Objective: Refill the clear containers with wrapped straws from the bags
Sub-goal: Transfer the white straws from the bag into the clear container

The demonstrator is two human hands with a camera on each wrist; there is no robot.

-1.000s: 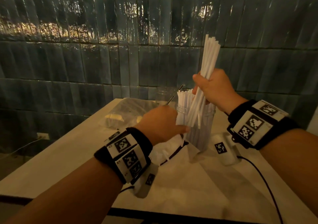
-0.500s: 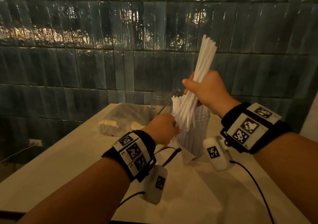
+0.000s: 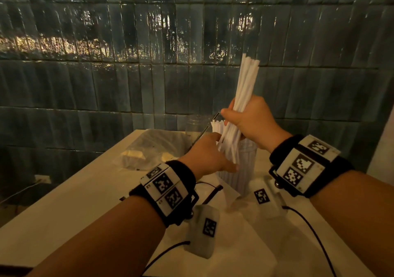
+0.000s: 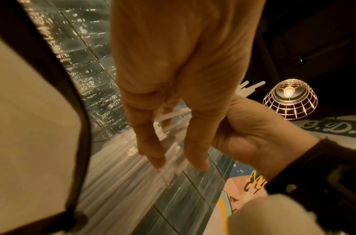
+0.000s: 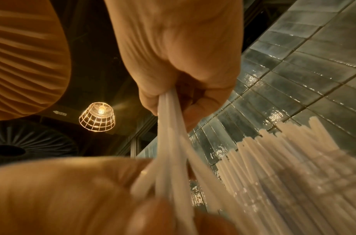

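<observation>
My right hand (image 3: 245, 117) grips a thick bundle of white wrapped straws (image 3: 247, 80), tilted, its lower ends fanned over the mouth of a tall clear container (image 3: 245, 176) on the table (image 3: 64, 208). That container holds many upright straws (image 5: 283, 159). In the right wrist view my right hand (image 5: 173, 98) squeezes the bundle (image 5: 169, 135). My left hand (image 3: 206, 155) is against the container's left side by the bundle's lower ends. Its fingers (image 4: 151, 152) lie straight along the clear wall, holding nothing. The bundle's lowest tips are hidden behind my left hand.
A clear plastic bag (image 3: 153, 149) lies at the table's back left. A second clear container (image 3: 196, 123) stands behind, with a thin dark rod (image 3: 202, 131) leaning by it. A crumpled clear bag (image 3: 234, 244) lies under the container. The tiled wall (image 3: 128, 85) is close behind.
My right hand has brought the bundle slightly left and down over the container. My left hand has stayed at the container's side, closing in on the bundle's lower ends.
</observation>
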